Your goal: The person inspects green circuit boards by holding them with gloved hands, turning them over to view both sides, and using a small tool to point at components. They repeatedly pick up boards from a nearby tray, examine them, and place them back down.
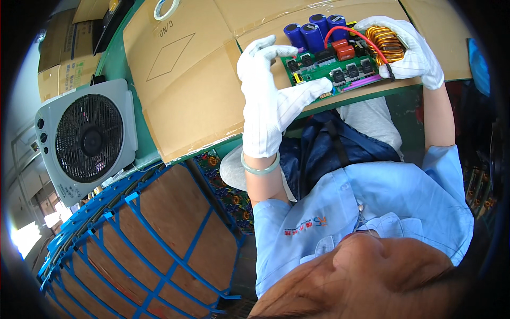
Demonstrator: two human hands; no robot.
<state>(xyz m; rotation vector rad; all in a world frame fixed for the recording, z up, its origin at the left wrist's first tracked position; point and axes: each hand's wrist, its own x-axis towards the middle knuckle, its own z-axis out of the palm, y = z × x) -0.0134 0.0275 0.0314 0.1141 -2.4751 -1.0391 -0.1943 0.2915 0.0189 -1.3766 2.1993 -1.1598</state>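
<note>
A green circuit board (317, 73) is held above the cardboard near the table's front edge. It carries several blue cylindrical capacitors (312, 37), red block components (344, 50), black transistors and a copper-wound coil (383, 44). A red wire (355, 31) arches over it and ends in a black tip. My right hand (419, 53), in a white glove, is closed around the board's right end beside the coil. My left hand (268, 90), also white-gloved, spans the left end, its thumb along the near edge and a bent finger by the capacitors. Fingers under the board are hidden.
Flattened cardboard (196, 64) covers the green table, with a tape roll (166, 8) at its far left. A grey box fan (87, 138) stands left. Below it, a blue-strapped brown panel (143, 239) leans near my left arm. Something blue (479, 66) hangs at the far right.
</note>
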